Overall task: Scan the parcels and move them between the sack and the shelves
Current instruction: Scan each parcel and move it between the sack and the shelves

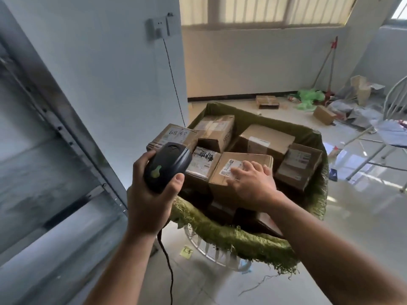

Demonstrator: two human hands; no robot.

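I am looking down through the head camera at the green sack, which is standing open just right of the grey shelves and holding a tight cluster of cardboard boxes. The one I am working on is the near middle box. It is lying flat with its label facing up, and its long axis is running left to right, tipping slightly toward the far right. My right hand is resting on top of it, coming in from the near right, with the fingers loosely spread and laid flat, partly covering the label and not gripping anything. My left hand is wrapping around the black scanner, fingers curled under the handle and thumb pressing its side, while its cable is hanging down toward the floor. The scanner's head is pointing away and to the right, and a smaller scribbled box is sitting between it and my target. The label is lying to the right of the scanner, so I am judging that the right hand, the nearer one, needs to slide off the label before the scanner can read it, and then take the box by its short ends.
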